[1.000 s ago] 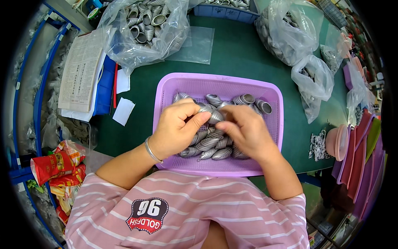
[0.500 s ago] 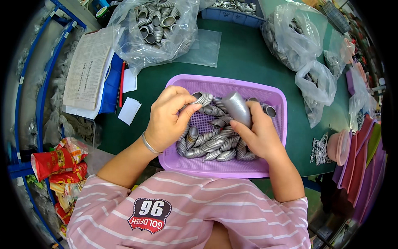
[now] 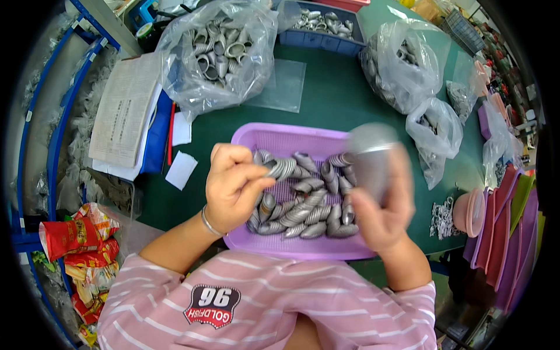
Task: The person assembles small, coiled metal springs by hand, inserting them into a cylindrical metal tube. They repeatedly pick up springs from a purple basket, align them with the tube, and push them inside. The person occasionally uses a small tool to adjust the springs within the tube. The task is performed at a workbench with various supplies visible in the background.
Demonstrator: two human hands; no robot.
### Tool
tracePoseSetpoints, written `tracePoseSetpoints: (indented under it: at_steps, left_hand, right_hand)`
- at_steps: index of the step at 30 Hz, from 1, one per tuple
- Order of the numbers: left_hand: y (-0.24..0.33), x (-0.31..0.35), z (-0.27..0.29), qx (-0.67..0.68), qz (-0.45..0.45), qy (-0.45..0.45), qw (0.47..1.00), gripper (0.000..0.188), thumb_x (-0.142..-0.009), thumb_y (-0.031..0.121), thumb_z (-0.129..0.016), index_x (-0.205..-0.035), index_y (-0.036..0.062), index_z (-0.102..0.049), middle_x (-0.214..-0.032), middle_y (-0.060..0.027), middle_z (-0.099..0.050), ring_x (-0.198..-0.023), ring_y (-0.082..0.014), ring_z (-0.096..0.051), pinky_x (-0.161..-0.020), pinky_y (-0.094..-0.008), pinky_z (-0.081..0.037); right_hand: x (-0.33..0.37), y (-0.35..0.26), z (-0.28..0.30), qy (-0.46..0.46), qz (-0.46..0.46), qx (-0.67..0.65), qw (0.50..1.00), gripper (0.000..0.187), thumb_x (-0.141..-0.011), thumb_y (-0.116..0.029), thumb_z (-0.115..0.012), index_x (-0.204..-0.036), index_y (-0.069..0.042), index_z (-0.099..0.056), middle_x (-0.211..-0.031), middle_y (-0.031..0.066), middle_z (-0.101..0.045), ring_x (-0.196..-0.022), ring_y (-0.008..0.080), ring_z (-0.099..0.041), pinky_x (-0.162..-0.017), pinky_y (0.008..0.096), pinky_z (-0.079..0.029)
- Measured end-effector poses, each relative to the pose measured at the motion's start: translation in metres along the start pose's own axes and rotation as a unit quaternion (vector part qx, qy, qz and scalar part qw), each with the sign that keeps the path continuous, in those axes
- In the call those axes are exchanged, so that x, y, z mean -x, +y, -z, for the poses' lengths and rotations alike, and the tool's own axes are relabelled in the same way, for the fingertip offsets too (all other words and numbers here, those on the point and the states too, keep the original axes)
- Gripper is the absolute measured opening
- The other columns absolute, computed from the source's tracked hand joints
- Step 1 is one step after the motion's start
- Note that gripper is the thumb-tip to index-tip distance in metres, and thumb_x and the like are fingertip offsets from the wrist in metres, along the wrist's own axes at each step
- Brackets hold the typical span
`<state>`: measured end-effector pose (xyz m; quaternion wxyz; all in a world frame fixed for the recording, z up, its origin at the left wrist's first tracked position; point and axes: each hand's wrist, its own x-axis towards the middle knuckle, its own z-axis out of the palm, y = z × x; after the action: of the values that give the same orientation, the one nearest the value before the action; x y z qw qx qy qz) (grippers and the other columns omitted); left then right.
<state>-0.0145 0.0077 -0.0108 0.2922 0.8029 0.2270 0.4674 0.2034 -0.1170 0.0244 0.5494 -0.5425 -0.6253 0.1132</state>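
Two bare hands work over one purple basket, which has mesh walls, looks like plastic, and rests on the green table. Clock places are taken from its middle. The left hand, at 9 o'clock, pinches one ribbed tube between thumb and fingers, above the basket at 11 o'clock. The right hand, between 3 and 4 o'clock, grasps one cylinder, grey and apparently smooth, at 2 o'clock; both are blurred. More than a dozen grey tubes lie in the basket, ridged like screws, some with slanted mouths; they overlap, so I cannot count exactly. One large bag of thin clear film, full of similar parts, stands at 11 o'clock, one blue bin at 12, and two white cards between 9 and 10.
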Motion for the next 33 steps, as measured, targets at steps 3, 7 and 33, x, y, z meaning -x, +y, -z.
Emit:
tracePoseSetpoints:
  at_steps: [3, 7, 33]
  left_hand:
    - [0.011, -0.005, -0.006, 0.049, 0.009, 0.025, 0.998, 0.015, -0.071, 0.003, -0.077, -0.081, 0.0024, -0.066, -0.086, -0.0062, -0.051, -0.08, -0.0197, -0.047, -0.067, -0.0286, -0.039]
    - [0.004, -0.019, -0.008, 0.11, 0.03, 0.047, 0.992, 0.014, -0.075, 0.002, -0.075, -0.084, 0.0009, -0.065, -0.089, -0.0076, -0.051, -0.08, -0.0183, -0.049, -0.068, -0.0261, -0.04]
    - [-0.004, -0.025, 0.022, 0.162, -0.018, 0.071, 0.984, 0.016, -0.087, 0.013, -0.07, -0.093, -0.0003, -0.064, -0.101, -0.0097, -0.051, -0.083, -0.0132, -0.047, -0.073, -0.0251, -0.04]
  right_hand:
    - [-0.002, -0.011, 0.002, 0.017, 0.071, -0.116, 0.991, 0.061, -0.081, -0.01, -0.068, -0.132, 0.008, -0.042, -0.098, 0.0192, -0.059, -0.08, 0.0295, -0.06, -0.071, 0.0395, -0.05]
    - [0.005, -0.001, -0.013, -0.192, -0.039, 0.088, 0.977, 0.067, -0.079, -0.015, -0.073, -0.134, 0.009, -0.042, -0.103, 0.0248, -0.06, -0.081, 0.036, -0.062, -0.073, 0.0401, -0.051]
    - [0.009, 0.028, -0.006, -0.104, -0.096, 0.131, 0.981, 0.058, -0.083, -0.019, -0.069, -0.134, -0.003, -0.047, -0.093, 0.0195, -0.061, -0.083, 0.0374, -0.062, -0.073, 0.0434, -0.051]
